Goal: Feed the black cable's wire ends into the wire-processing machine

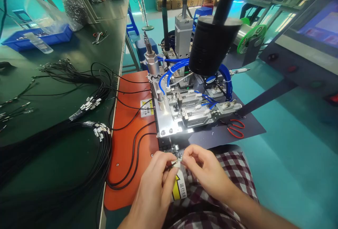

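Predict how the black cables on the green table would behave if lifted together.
The black cables would probably droop, since many lie in loose curves. Bunched, they may feel fairly heavy, being so many, with small metal pieces at their ends. They could snag on one another, as several lie crossed.

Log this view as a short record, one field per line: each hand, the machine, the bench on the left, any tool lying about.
Left hand: left hand pinches a thin dark cable between thumb and forefinger
Right hand: right hand, fingertips closed in at the cable's end; exact grip too small to tell
Machine: metal fixture with blue air tubes, just beyond the hands
Bench: dark green tabletop with bundled black cables and a blue tray
Tool: red-handled pliers, lying right of the fixture
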The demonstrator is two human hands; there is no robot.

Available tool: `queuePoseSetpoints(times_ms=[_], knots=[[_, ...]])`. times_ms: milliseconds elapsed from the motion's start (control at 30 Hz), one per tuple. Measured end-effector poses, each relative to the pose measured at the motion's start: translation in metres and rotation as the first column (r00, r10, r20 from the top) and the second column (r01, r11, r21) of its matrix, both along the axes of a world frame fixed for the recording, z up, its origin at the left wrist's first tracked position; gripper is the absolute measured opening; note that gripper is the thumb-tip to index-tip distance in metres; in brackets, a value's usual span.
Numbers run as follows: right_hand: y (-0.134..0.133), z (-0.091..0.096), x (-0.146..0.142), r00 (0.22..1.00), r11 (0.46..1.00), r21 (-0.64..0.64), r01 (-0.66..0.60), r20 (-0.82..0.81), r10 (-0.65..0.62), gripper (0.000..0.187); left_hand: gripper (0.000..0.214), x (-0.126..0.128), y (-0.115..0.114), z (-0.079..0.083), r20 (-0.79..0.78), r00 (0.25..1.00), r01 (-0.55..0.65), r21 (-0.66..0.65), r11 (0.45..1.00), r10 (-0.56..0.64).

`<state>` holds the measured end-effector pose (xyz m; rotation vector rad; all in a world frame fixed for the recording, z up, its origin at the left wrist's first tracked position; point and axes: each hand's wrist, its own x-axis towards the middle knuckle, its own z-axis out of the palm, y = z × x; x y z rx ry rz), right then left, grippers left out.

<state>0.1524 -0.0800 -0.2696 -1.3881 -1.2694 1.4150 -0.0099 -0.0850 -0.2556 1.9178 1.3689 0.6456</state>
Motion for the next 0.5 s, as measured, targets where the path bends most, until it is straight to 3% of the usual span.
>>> queuePoseSetpoints(times_ms=[133, 233, 367, 500], knots=[[0.018, -0.015, 0.004, 1.0, 1.0, -0.017, -0.021, 0.003, 0.021, 0.019, 0.021, -0.001, 0.014, -0.004, -0.115, 0.992, 0.066, 0.128, 0.99, -0.051], [0.024, -0.023, 0.006, 0.998, 0.998, -0.054, -0.041, -0.039, 0.039, 0.022, 0.026, -0.006, 0.02, -0.008, -0.178, 0.979, 0.124, 0.125, 0.984, -0.101], [0.027, -0.026, 0.008, 0.995, 0.993, -0.106, -0.061, -0.08, 0.053, 0.027, 0.034, -0.012, 0.025, -0.013, -0.222, 0.959, 0.206, 0.121, 0.971, -0.176], [0.028, -0.026, 0.007, 0.992, 0.99, -0.122, -0.073, -0.107, 0.06, 0.03, 0.034, -0.015, 0.027, -0.016, -0.224, 0.955, 0.239, 0.202, 0.95, -0.193]])
